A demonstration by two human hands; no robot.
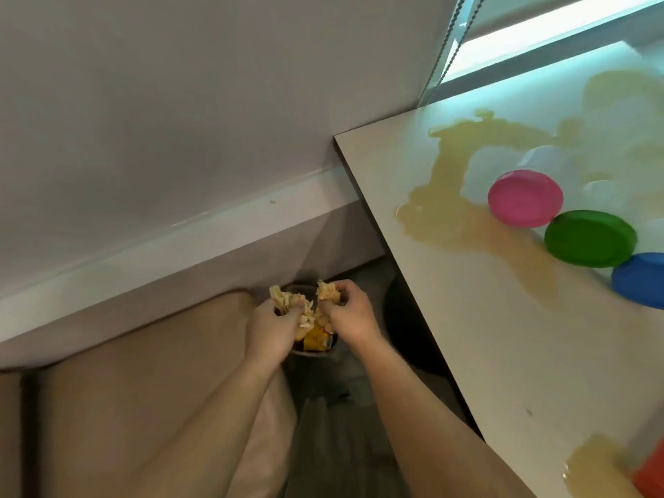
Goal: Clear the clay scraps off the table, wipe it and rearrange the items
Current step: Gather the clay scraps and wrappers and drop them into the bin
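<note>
Fingers [289, 312] of the left hand [273, 330] and the right hand [350, 318] are curled, each hand pinching a lump of the pale yellow clay scraps [327, 292]. The scraps are held directly over a small dark round bin [309, 355] on the floor, in the narrow gap between a beige upholstered seat [125, 389] and the white desk [467, 336] edge. The desk carries yellowish smears [445, 195]. A pink round lid [525, 198], a green round lid [590, 238] and a blue round lid [639, 280] lie in a close diagonal row, well apart from both hands.
</note>
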